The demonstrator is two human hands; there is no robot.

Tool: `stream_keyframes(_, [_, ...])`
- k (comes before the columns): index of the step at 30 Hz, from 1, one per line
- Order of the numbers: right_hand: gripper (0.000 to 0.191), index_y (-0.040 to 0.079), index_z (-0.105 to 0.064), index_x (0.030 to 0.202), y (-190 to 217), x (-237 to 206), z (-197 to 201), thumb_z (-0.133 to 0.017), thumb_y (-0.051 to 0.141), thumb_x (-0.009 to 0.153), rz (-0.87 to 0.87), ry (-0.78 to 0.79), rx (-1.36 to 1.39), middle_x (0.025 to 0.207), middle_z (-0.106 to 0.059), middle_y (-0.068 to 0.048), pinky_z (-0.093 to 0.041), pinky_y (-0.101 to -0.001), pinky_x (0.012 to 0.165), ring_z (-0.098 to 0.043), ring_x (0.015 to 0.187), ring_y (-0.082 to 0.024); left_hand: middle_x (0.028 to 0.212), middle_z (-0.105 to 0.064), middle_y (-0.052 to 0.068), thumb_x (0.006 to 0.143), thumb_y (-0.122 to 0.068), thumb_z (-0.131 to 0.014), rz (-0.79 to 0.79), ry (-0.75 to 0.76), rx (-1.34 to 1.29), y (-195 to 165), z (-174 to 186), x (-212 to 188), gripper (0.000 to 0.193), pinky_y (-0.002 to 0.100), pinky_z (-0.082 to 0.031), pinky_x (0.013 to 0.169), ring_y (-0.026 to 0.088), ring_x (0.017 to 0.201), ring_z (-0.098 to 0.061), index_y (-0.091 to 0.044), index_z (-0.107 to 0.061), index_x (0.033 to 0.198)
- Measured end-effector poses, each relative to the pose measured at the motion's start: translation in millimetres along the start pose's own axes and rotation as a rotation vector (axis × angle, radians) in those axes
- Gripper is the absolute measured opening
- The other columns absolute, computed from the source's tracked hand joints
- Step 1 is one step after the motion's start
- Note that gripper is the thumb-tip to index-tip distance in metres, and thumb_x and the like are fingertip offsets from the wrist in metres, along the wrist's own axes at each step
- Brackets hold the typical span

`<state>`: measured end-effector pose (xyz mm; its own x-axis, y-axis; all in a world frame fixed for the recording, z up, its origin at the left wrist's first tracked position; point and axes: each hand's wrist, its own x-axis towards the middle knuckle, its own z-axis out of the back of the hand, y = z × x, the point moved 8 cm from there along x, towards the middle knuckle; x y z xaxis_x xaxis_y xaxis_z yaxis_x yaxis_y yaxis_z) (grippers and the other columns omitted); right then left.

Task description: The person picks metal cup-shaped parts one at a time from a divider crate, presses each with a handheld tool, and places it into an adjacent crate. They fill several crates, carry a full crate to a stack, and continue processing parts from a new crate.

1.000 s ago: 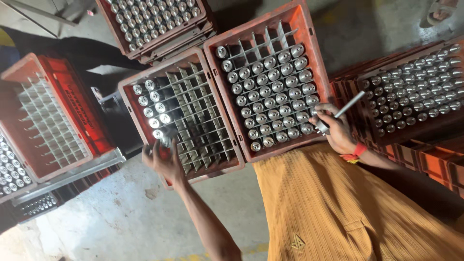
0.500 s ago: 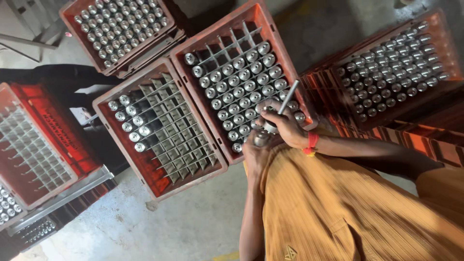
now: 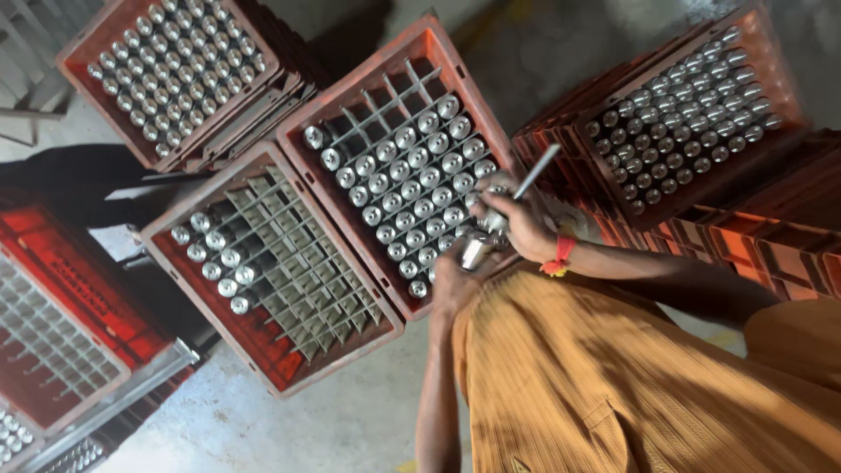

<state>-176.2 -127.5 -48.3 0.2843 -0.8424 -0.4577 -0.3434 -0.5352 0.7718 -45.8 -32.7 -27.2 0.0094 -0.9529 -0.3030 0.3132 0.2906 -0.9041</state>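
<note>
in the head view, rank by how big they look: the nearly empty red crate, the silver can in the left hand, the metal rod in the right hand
1. Nearly empty red crate, by far the largest.
2. Metal rod, long but thin.
3. Silver can, partly hidden by the left hand.
The rod and can look close in size, so their order is unsure.

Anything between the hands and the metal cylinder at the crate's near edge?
Nothing visible: the left hand already holds the metal cylinder, and the right hand, gripping a thin rod, sits right against it over the red crate.

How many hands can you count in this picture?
2: the left hand holds a metal bottle at the centre crate's edge; the right hand, just above, grips a thin rod. None seems hidden.
</note>
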Motion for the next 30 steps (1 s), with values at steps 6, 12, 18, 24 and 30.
stream_keyframes(6, [0.014,0.006,-0.063,0.116,46,47,52,-0.058,0.003,0.103,0.217,-0.161,0.241,0.099,-0.063,-0.008,-0.059,-0.0333,0.084,-0.067,0.087,-0.019,0.097,-0.075,0.018,0.098,-0.040,-0.072,0.211,-0.514,0.281,52,118,63,0.064,0.028,-0.045,0.041,0.016,0.041,-0.056,-0.003,-0.052,0.146])
stream_keyframes(12, [0.016,0.006,-0.064,0.113,22,39,49,-0.058,0.000,0.100,0.107,-0.214,0.155,0.096,-0.063,-0.007,-0.058,-0.0359,0.082,-0.069,0.086,-0.020,0.126,-0.068,0.022,0.086,-0.003,-0.073,-0.160,-0.596,0.543,15,166,106,0.061,0.045,-0.060,0.085,0.033,0.104,-0.068,-0.005,-0.058,0.145])
stream_keyframes(18, [0.015,0.006,-0.063,0.114,-6,26,36,-0.057,0.000,0.102,-0.016,-0.157,0.076,0.099,-0.066,-0.009,-0.055,-0.0319,0.080,-0.068,0.089,-0.018,0.131,-0.068,0.015,0.092,0.004,-0.065,-0.086,-0.708,0.421,25,171,73,0.036,0.042,-0.060,0.093,0.031,0.113,-0.070,-0.006,-0.070,0.126])
stream_keyframes(24, [0.013,0.006,-0.063,0.112,-11,17,59,-0.056,0.000,0.103,-0.083,-0.224,0.011,0.099,-0.064,-0.007,-0.056,-0.0343,0.081,-0.069,0.085,-0.020,0.120,-0.068,0.015,0.093,-0.015,-0.078,0.162,-1.086,0.635,96,248,-40,0.023,0.051,-0.047,0.101,0.037,0.114,-0.063,-0.005,-0.075,0.113])
stream_keyframes(30, [0.014,0.004,-0.064,0.113,6,17,60,-0.055,-0.001,0.105,-0.033,-0.112,0.021,0.100,-0.062,-0.006,-0.058,-0.0328,0.082,-0.070,0.087,-0.019,0.148,-0.035,0.036,0.078,-0.056,-0.085,0.432,-1.112,1.054,158,333,-141,0.070,0.062,-0.033,0.100,0.053,0.133,-0.033,-0.010,-0.071,0.129])
